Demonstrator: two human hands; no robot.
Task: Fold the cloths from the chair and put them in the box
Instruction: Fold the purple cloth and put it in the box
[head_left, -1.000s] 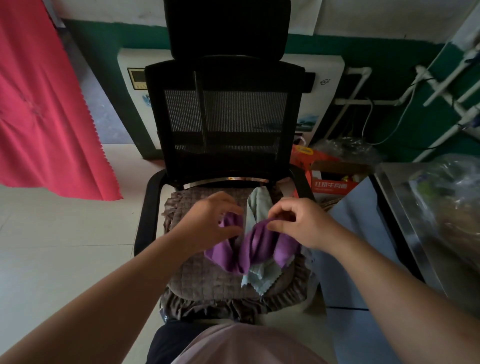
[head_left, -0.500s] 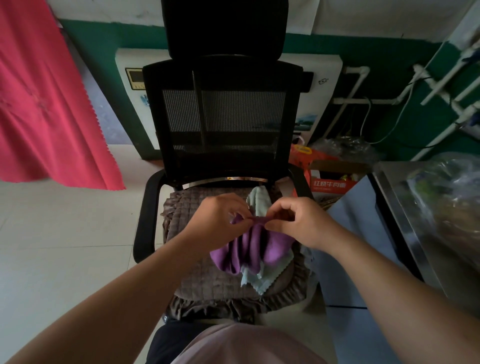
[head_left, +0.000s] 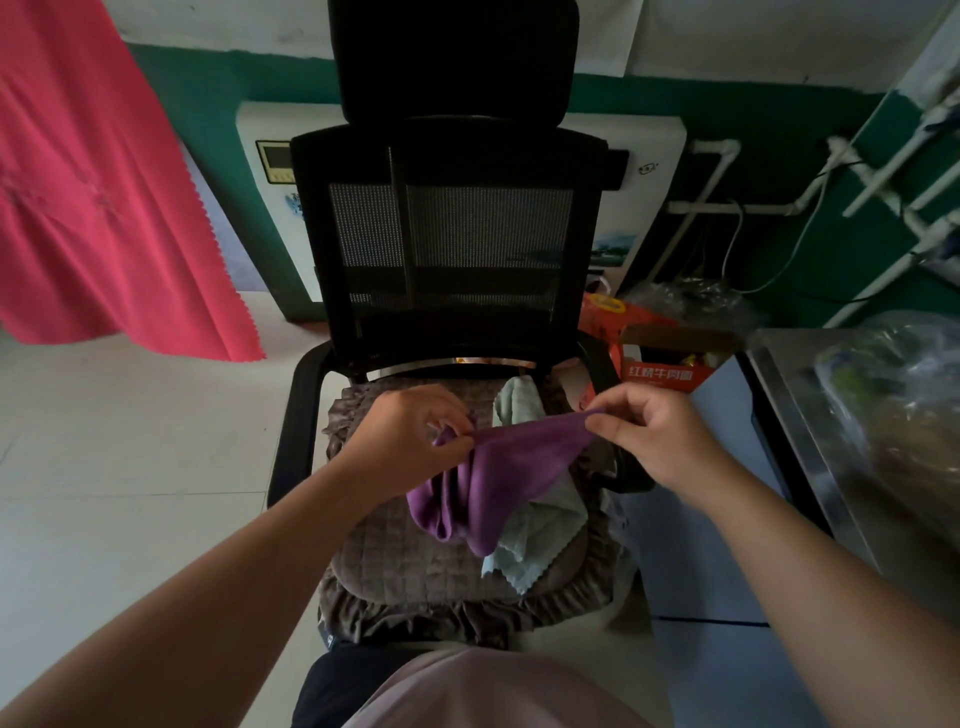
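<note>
Early stage of folding: the left hand and right hand each pinch a top corner of the purple cloth, stretching its upper edge above the chair seat cushion while its lower part hangs bunched. No fold is made yet. A pale green cloth lies beneath on the cushion, unfolded; the red cardboard box stands beside the chair, and whether it holds any cloths cannot be told.

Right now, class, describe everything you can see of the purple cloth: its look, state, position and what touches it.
The purple cloth looks soft and fleecy, plain in colour. Its top edge is stretched between the left hand and the right hand, each pinching one end. The rest hangs crumpled, draping onto the pale green cloth on the chair's brown quilted cushion.
</note>
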